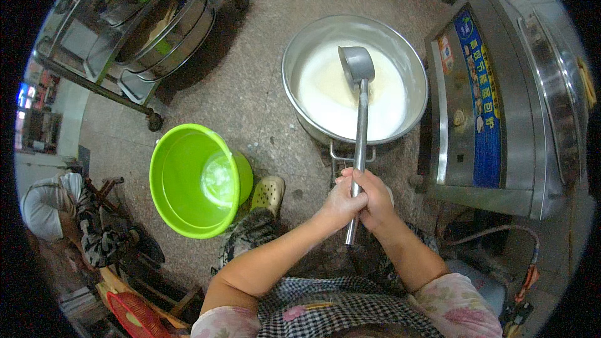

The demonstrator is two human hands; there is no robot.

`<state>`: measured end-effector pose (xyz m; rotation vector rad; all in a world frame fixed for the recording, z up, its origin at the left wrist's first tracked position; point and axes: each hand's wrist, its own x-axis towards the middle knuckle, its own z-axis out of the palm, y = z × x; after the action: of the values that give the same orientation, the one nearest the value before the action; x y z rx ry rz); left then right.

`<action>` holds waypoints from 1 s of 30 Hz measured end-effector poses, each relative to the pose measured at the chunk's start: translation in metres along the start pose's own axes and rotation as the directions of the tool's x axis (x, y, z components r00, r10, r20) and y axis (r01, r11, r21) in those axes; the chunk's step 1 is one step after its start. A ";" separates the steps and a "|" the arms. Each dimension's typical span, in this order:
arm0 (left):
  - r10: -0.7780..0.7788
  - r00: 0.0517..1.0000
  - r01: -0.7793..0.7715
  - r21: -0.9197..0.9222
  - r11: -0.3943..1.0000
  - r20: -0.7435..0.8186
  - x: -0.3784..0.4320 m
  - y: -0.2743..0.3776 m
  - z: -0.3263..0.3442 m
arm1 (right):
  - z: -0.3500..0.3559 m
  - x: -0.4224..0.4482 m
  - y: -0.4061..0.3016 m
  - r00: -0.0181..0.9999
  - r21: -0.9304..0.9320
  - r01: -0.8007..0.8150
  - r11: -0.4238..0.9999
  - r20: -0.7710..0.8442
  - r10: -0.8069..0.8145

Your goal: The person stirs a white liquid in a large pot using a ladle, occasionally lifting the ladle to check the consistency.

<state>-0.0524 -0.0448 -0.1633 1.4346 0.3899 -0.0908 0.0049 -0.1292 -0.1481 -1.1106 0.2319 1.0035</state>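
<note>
Both hands are closed around the tubular handle of a long metal ladle (361,112). My left hand (342,202) grips it from the left, and my right hand (377,196) from the right, fingers overlapping. The handle's lower end sticks out below them. Over a large metal pot (300,119) hangs the ladle's bowl, tilted to the left; whether it touches the white liquid (328,103) I cannot tell. A pale yellowish patch shows in the middle of the liquid. The pot stands on the floor, its loop handle just beyond my hands.
A bright green plastic bucket (183,183) stands left of my shoe (269,193). At upper left is a wheeled metal rack (103,87) holding a large round pot (173,42). A steel appliance (465,150) flanks the right. Another person (51,202) bends at far left, near a red basket (129,314).
</note>
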 end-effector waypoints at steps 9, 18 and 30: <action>-0.104 0.993 0.101 -0.051 0.994 -0.058 -0.014 0.011 0.004 | -0.003 0.002 0.006 0.999 -0.020 -0.004 1.000 0.041 0.005; 0.005 1.000 -0.005 -0.077 0.997 -0.005 -0.004 0.007 0.003 | -0.005 0.004 0.007 0.994 0.102 0.102 0.989 -0.037 -0.099; 0.047 0.998 -0.047 0.009 0.999 0.049 -0.004 0.003 -0.006 | 0.001 0.001 0.010 0.995 0.141 0.095 0.986 -0.054 -0.088</action>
<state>-0.0562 -0.0396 -0.1601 1.4480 0.3157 -0.0895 -0.0023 -0.1268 -0.1540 -1.0060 0.2844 0.8664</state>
